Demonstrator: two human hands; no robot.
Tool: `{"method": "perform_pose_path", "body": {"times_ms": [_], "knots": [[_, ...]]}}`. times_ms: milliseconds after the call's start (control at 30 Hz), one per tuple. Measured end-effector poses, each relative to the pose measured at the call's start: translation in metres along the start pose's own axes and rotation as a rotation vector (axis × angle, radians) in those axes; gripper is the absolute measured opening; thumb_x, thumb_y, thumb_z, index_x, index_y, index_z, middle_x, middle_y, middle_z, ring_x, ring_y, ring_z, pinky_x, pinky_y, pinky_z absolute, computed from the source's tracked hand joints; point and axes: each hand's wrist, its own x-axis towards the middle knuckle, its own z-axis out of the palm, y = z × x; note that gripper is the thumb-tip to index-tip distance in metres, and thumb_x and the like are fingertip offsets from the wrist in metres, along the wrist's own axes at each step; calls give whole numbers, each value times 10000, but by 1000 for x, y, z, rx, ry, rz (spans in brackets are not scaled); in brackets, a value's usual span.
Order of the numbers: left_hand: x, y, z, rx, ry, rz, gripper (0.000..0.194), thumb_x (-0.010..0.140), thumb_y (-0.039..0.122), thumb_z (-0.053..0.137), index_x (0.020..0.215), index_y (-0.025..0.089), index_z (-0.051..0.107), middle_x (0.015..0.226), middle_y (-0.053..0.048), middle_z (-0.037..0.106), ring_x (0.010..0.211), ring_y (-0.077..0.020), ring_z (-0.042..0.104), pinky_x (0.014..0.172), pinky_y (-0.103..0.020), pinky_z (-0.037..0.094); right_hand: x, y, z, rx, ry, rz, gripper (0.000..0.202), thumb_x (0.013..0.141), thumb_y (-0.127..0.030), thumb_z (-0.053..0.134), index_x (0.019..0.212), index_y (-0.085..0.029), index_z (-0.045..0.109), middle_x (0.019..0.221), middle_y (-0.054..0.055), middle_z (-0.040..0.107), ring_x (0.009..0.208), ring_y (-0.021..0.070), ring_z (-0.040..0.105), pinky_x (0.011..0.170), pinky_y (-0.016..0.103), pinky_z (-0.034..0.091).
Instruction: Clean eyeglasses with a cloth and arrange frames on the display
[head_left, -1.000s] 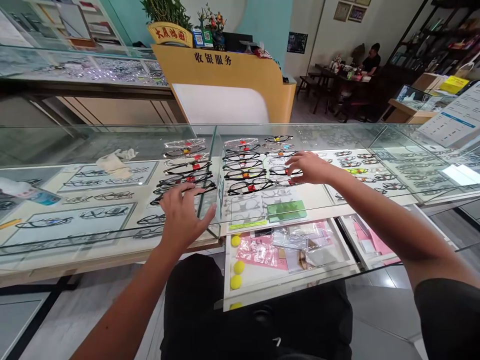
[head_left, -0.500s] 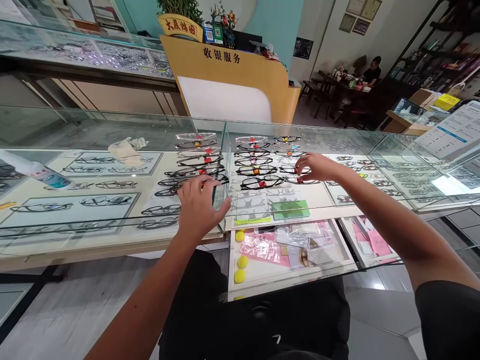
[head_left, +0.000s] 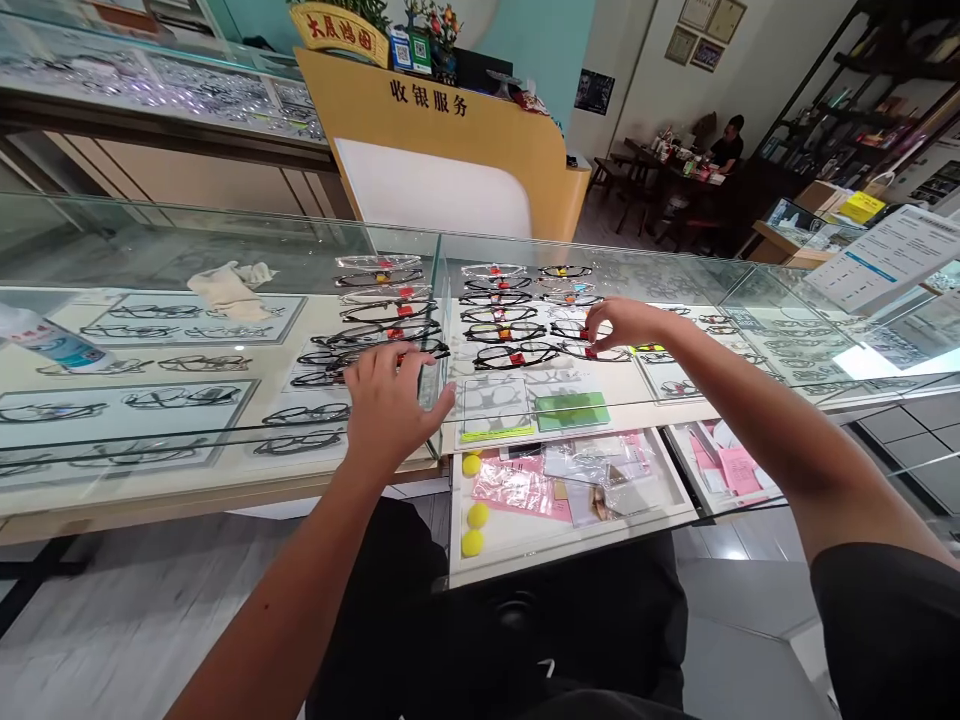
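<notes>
My left hand (head_left: 394,405) rests on the glass counter edge at the divider, fingers spread and thumb out, beside a column of eyeglasses (head_left: 386,310) with red tags. On the right, my right hand (head_left: 626,322) reaches over the counter top with thumb and fingers curled into a pinch. Its fingertips are at the black-framed eyeglasses (head_left: 568,328) at the near end of a column; the exact contact is partly hidden by the fingers. Just nearer lies another pair of glasses (head_left: 609,354). Left of these runs a column of dark frames, the nearest pair (head_left: 504,356) carrying a red tag.
An open drawer (head_left: 570,550) below holds plastic bags, pink papers and yellow discs. A green card (head_left: 574,411) lies in front of the frames. A spray bottle (head_left: 56,340) and a cloth (head_left: 232,290) are at left. A wooden cashier desk (head_left: 442,130) stands opposite; a person sits far back.
My right hand's fingers have drawn into a tighter pinch near the same glasses. My left hand stays at the divider. The view has shifted slightly.
</notes>
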Motion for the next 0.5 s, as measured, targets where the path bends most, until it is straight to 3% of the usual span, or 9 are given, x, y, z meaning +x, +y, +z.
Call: {"method": "perform_pose_path", "body": {"times_ms": [267,500], "knots": [[1,-2,2,7,-8,2,417,980,529,597,1185,185,713,1366,-229,656,1316,-460,551,1050,-591,376,-6,0,4,-22,-8,24,199,895,-408,780,924,-249,896,1405,73,777,1195,326,681,906,403,473],[0,-1,1,55,6,21,375,1006,529,611,1192,209,669,1359,-178,657,1293,-420,541,1040,-568,382,-20,-12,3,-33,97,31,170,922,-341,750,926,-226,875,1177,91,826,1164,331,637,982,438,431]]}}
